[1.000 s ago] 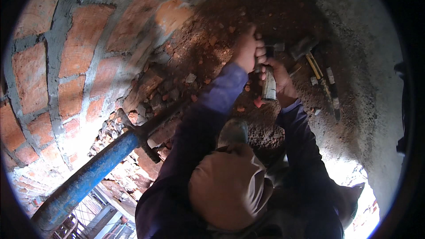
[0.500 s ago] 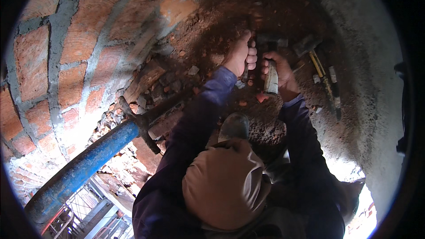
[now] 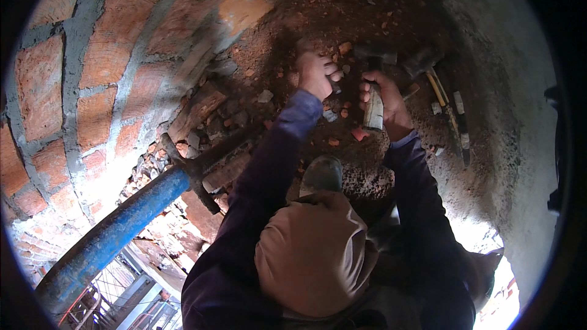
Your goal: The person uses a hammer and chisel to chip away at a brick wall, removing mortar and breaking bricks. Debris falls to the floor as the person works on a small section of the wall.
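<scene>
My left hand (image 3: 315, 76) is closed in a fist over the reddish soil (image 3: 287, 30). Out of its lower side pokes the end of a dark metal rod (image 3: 335, 88), which looks like a chisel; the rest is hidden by the hand. My right hand (image 3: 391, 101) grips a hammer by its pale, worn handle (image 3: 374, 109). The dark hammer head (image 3: 375, 55) is beyond the fingers, just above the soil. A red fragment (image 3: 360, 134) lies by the handle's near end. Small stones (image 3: 330, 116) are scattered between the hands.
A second hammer (image 3: 423, 61) with a yellow and black handle lies at right, beside a dark strip with pale bands (image 3: 461, 125). The brick wall (image 3: 101, 61) curves along the left, a grey wall (image 3: 520, 104) along the right. A blue steel prop (image 3: 122, 226) slants across lower left.
My left hand has moved left with the rod, which was upright and now shows only its near end. The right hand and its hammer stay about where they were.
</scene>
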Action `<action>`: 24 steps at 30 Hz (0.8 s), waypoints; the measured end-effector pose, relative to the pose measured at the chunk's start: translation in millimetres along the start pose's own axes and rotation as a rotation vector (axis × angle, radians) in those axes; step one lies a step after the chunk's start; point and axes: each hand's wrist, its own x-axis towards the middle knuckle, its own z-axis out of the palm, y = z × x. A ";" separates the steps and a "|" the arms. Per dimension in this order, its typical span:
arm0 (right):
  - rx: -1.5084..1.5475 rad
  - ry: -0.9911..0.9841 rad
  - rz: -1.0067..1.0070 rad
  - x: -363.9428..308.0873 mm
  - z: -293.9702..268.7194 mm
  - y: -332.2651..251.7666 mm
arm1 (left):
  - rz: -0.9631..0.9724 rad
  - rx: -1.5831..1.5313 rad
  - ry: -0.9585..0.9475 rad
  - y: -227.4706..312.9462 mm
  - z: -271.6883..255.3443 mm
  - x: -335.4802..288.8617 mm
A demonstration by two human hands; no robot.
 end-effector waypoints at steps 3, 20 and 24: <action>0.008 -0.017 0.021 2.1 -3.2 -1.1 | -0.209 0.308 -0.382 -1.0 44.7 -2.9; 0.026 -0.020 0.053 1.8 -2.6 -2.5 | -0.009 0.082 -0.029 5.4 45.1 15.3; 0.021 -0.022 0.052 1.1 -5.0 -2.4 | -0.049 0.556 -0.385 32.2 90.9 -2.3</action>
